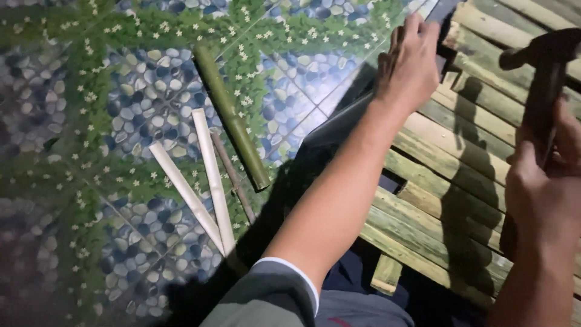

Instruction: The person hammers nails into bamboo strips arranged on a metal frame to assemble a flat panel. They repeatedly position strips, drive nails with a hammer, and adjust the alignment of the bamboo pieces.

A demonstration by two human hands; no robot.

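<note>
My left hand (410,60) reaches forward and rests on the far edge of a panel of bamboo slats (448,163), its fingers curled around something small that I cannot make out. My right hand (544,188) grips the handle of a dark hammer (544,66), whose head is raised above the slats at the right. The hammer's shadow falls across the slats.
On the patterned floor tiles (91,121) at the left lie a green bamboo pole (230,115), two pale split bamboo strips (206,181) and a thin dark stick (233,175). A short bamboo offcut (386,274) sits under the panel near my legs.
</note>
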